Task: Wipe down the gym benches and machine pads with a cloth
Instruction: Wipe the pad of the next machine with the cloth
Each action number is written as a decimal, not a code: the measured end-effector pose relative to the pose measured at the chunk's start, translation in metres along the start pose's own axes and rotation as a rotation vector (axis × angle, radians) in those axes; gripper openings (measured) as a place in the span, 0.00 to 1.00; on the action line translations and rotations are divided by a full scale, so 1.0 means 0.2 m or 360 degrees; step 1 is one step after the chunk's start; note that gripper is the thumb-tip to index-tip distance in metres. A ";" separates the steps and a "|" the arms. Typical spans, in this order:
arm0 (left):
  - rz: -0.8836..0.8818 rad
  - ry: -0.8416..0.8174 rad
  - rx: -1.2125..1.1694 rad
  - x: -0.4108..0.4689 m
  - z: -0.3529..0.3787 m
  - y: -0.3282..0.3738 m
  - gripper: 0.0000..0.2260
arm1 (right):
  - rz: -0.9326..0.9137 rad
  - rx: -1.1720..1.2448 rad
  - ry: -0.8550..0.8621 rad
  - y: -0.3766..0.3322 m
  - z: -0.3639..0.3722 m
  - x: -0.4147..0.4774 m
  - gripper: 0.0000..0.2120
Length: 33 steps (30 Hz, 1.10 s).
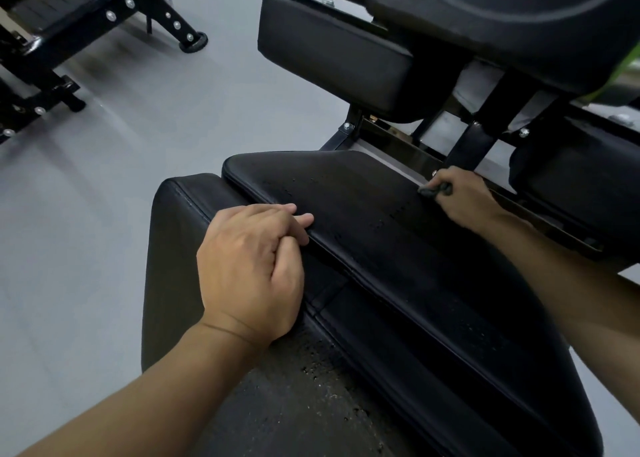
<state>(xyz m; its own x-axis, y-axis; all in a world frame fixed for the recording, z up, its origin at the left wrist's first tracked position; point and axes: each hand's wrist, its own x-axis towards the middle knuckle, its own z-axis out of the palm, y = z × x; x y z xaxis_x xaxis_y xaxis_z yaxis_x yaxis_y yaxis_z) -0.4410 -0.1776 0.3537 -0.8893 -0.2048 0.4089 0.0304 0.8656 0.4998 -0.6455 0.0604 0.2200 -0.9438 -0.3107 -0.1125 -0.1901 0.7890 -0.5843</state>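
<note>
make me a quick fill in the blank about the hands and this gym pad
1. The right hand grips a dark ____ at the far edge of the long black pad.
2. The left hand curls its ____ over that pad's near edge.
3. The floor around the machine is ____.
Missing words: cloth; fingers; grey.

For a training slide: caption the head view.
Right hand holds a dark cloth on the black bench pad; left hand rests on its edge.
</note>
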 end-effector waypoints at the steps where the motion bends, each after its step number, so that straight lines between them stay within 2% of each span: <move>1: 0.0000 0.0005 -0.0001 0.00 0.00 0.00 0.14 | -0.0035 -0.0027 -0.0031 0.01 -0.03 -0.02 0.10; 4: 0.0002 0.0007 -0.0001 0.00 0.00 0.00 0.14 | -0.0105 -0.0031 -0.0128 0.06 -0.12 -0.11 0.09; 9: -0.0002 0.0015 -0.0003 0.00 0.01 0.00 0.14 | 0.0130 0.0002 -0.0088 0.04 -0.03 0.02 0.13; 13: -0.0006 0.0018 0.0003 0.00 0.00 0.00 0.14 | 0.0018 0.0079 -0.0305 0.08 -0.12 -0.12 0.11; 16: -0.0019 -0.0003 0.0009 0.00 0.00 0.00 0.14 | -0.0106 0.0084 -0.0179 0.13 -0.16 -0.23 0.13; 18: -0.0025 -0.0002 0.0013 0.00 0.00 0.01 0.14 | -0.0066 0.0099 -0.0110 0.08 -0.13 -0.18 0.14; 21: -0.0029 -0.0009 0.0025 0.00 0.00 0.00 0.15 | 0.0083 0.0158 -0.0210 0.01 -0.09 -0.15 0.11; 24: -0.0032 0.0002 0.0022 0.00 0.00 0.01 0.15 | -0.0134 0.0124 -0.0129 0.05 -0.17 -0.29 0.06; 26: -0.0031 -0.0012 0.0015 0.00 0.00 0.00 0.15 | -0.0165 0.0073 -0.0136 0.10 -0.19 -0.34 0.11; 30: -0.0046 -0.0008 0.0017 0.00 0.00 0.01 0.14 | -0.0014 0.0112 -0.0034 0.05 -0.10 -0.23 0.09; 33: -0.0039 -0.0023 0.0024 0.00 0.00 0.01 0.14 | 0.0017 0.0169 -0.0057 0.01 -0.11 -0.26 0.08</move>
<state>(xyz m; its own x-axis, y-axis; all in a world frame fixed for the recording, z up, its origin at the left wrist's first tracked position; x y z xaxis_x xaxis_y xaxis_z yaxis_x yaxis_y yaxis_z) -0.4406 -0.1769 0.3547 -0.8961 -0.2195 0.3857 0.0019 0.8672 0.4980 -0.6030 0.0900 0.2415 -0.9350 -0.3229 -0.1464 -0.1488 0.7321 -0.6647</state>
